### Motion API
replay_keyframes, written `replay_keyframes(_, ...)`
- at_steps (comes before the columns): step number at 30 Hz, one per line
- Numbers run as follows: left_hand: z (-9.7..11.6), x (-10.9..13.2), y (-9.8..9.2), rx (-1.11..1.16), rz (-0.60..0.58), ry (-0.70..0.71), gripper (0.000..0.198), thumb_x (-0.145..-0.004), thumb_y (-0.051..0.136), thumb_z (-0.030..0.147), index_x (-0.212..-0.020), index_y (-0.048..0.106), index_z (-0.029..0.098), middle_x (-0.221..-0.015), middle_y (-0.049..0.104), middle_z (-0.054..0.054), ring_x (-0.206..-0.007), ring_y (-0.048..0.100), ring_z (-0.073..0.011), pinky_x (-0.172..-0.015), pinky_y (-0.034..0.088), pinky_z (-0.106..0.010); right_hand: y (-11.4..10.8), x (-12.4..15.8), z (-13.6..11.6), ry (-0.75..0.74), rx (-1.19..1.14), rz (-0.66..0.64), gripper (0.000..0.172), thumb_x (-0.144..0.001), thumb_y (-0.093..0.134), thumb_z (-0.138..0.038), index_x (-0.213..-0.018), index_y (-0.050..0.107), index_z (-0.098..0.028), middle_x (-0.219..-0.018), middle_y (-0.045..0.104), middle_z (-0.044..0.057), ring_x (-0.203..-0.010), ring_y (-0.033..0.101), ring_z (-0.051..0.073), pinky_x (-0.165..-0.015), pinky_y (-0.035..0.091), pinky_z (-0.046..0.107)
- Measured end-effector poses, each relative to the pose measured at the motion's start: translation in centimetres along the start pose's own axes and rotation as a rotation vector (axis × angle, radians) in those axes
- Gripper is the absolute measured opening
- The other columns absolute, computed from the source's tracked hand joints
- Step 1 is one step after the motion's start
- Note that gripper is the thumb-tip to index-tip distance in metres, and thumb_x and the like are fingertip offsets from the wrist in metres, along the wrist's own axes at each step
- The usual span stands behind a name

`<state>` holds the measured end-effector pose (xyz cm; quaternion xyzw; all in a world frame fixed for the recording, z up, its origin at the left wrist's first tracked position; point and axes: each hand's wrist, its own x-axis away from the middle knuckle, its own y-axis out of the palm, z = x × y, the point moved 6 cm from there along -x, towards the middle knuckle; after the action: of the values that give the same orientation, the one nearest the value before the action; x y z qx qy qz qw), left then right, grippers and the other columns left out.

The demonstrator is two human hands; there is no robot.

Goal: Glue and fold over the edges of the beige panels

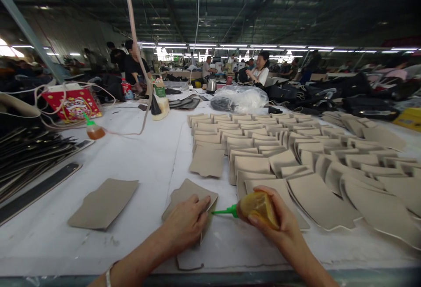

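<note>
Beige piece [184, 190] under the left hand [186, 221], squeeze bottle [258, 210] in the right hand [279, 221]

The beige piece lies on the white surface [144, 155], near its front edge, with the left hand's fingers spread over the top. Whether that grip also pinches the piece from below cannot be told. A pale band [108, 276] circles the left wrist.

The right hand's grip is wrapped round the squeeze bottle, which is tipped sideways and holds amber liquid. Its green nozzle [226, 210] points left, the tip at the right edge of the beige piece; whether they touch is unclear.

To the left lies a single beige panel [103, 203], apart from the rest. On the right, many overlapping beige panels [251, 164] stand in curved rows.

Farther left are a second bottle [95, 132] with a green top, a red box [74, 102] and a pile of black strips [36, 155]. Beyond the rows sit a clear plastic bag [241, 98] and a metal kettle [212, 86]. Several people are in the background, under long ceiling lights.
</note>
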<state>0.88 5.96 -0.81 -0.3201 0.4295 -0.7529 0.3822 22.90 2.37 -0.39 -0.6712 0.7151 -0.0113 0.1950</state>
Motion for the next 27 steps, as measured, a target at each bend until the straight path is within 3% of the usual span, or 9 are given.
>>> replay_keyframes(4, 0.1, 0.1, 0.0, -0.015, -0.007, -0.012, 0.046, -0.093, 0.030, 0.031, -0.135, 0.047, 0.024, -0.103, 0.059, -0.007, -0.091, 0.063, -0.0237, -0.080, 0.047, -0.036, 0.6, 0.8, 0.3, 0.050, -0.068, -0.097, 0.047, -0.081, 0.073, -0.042, -0.119, 0.049, -0.027, -0.108, 0.054, 0.000, -0.093, 0.055, 0.022, -0.081, 0.043, 0.028)
replay_keyframes(9, 0.1, 0.1, 0.1, -0.029, -0.018, -0.028, 0.046, -0.094, 0.030, 0.032, -0.136, 0.046, 0.023, -0.106, 0.058, -0.007, -0.093, 0.062, -0.0238, -0.082, 0.046, -0.036, 0.3, 1.1, -0.2, 0.019, -0.029, -0.028, 0.045, -0.081, 0.073, -0.040, -0.117, 0.050, -0.027, -0.103, 0.054, -0.001, -0.088, 0.055, 0.020, -0.077, 0.043, 0.025)
replay_keyframes(14, 0.0, 0.1, 0.3, -0.039, -0.019, -0.019, 0.047, -0.093, 0.032, 0.033, -0.137, 0.045, 0.023, -0.108, 0.058, -0.007, -0.093, 0.061, -0.0235, -0.082, 0.046, -0.035, 1.2, 1.4, -0.4, 0.051, -0.093, -0.117, 0.046, -0.078, 0.074, -0.039, -0.116, 0.051, -0.025, -0.108, 0.054, 0.002, -0.093, 0.056, 0.023, -0.079, 0.045, 0.027)
replay_keyframes(18, -0.2, 0.1, 0.4, -0.022, -0.006, -0.014, 0.047, -0.094, 0.032, 0.035, -0.137, 0.045, 0.022, -0.107, 0.058, -0.007, -0.093, 0.061, -0.0234, -0.083, 0.046, -0.035, 0.6, 1.5, -0.2, 0.049, -0.042, -0.009, 0.048, -0.079, 0.073, -0.041, -0.117, 0.051, -0.023, -0.102, 0.056, 0.003, -0.087, 0.057, 0.024, -0.078, 0.046, 0.030)
replay_keyframes(23, -0.3, 0.2, 0.6, -0.024, -0.022, -0.026, 0.048, -0.093, 0.034, 0.036, -0.139, 0.042, 0.023, -0.110, 0.057, -0.007, -0.095, 0.060, -0.0227, -0.085, 0.046, -0.035, 1.3, 2.3, 0.5, 0.111, -0.116, -0.109, 0.052, -0.079, 0.074, -0.042, -0.121, 0.048, -0.024, -0.106, 0.056, 0.004, -0.089, 0.058, 0.024, -0.076, 0.047, 0.030)
replay_keyframes(27, -0.3, 0.2, 0.6, -0.030, -0.024, -0.043, 0.048, -0.094, 0.033, 0.038, -0.139, 0.043, 0.023, -0.111, 0.056, -0.007, -0.094, 0.060, -0.0221, -0.083, 0.046, -0.034, 1.0, 2.2, 0.4, 0.072, -0.074, -0.026, 0.050, -0.080, 0.074, -0.042, -0.120, 0.050, -0.025, -0.102, 0.057, 0.002, -0.087, 0.057, 0.023, -0.077, 0.045, 0.029)
